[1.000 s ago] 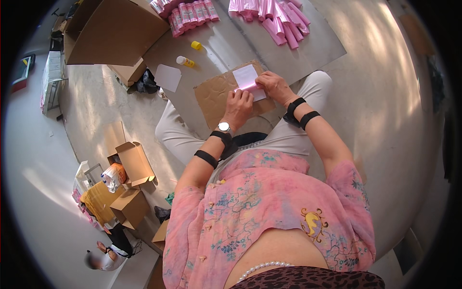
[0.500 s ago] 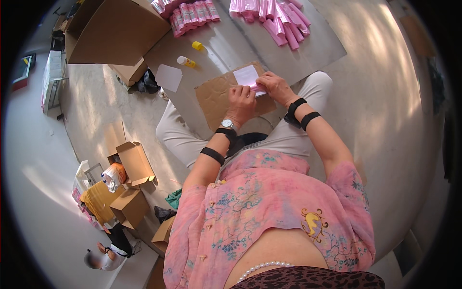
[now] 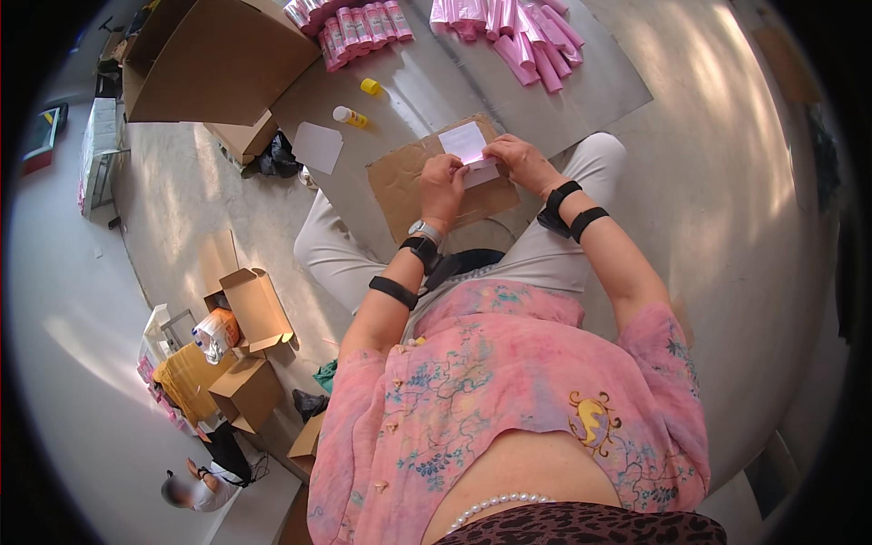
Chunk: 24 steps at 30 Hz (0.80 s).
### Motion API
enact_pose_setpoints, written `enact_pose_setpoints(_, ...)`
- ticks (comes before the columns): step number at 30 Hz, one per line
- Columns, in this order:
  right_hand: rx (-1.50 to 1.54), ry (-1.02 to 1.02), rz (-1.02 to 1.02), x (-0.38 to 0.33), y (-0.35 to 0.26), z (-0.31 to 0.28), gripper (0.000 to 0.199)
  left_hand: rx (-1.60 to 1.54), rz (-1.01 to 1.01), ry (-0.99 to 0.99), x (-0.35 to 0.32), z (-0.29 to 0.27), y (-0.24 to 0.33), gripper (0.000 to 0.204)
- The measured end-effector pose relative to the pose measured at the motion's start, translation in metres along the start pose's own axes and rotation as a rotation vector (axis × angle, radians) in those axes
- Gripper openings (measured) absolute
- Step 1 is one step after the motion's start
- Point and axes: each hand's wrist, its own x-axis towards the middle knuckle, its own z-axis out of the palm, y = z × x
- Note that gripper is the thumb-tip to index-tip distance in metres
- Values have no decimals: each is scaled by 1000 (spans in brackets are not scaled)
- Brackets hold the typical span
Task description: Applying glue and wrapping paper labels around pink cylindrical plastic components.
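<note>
A piece of brown cardboard (image 3: 404,186) lies in front of me with white paper (image 3: 464,140) on it. Across the paper's lower part runs a narrow pinkish roll (image 3: 480,164), mostly covered by my fingers. My left hand (image 3: 442,188) pinches its left end with bent fingers. At the other end my right hand (image 3: 521,165) has its thumb and fingertips closed on it, by the paper's right edge. To the left of the cardboard are an uncapped glue stick (image 3: 351,116), its yellow cap (image 3: 371,86) and a stack of white paper labels (image 3: 318,147).
Labelled pink rolls (image 3: 365,34) are stacked at the back of the grey board (image 3: 590,104), beside a loose pile of plain pink rolls (image 3: 536,45). A large open carton (image 3: 213,64) stands back left. More boxes (image 3: 254,309) and another person (image 3: 204,486) are at the left.
My left hand has turned and drawn its fingers into a pinch, moving slightly left. Less pink shows between the hands. My right hand has barely moved.
</note>
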Motion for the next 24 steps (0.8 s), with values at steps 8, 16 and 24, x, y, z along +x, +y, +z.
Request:
enact_pose_setpoints(8, 157, 3, 148, 1, -2, 2, 44, -286, -440, -198, 25, -8, -15, 16)
enact_pose_setpoints(16, 354, -139, 309, 17, 16, -4, 33, -391, -541, -265, 39, 6, -47, 20)
enact_pose_setpoints(24, 85, -129, 231, 30, 12, 8, 22, -252, -513, -353, 50, -1, -45, 24)
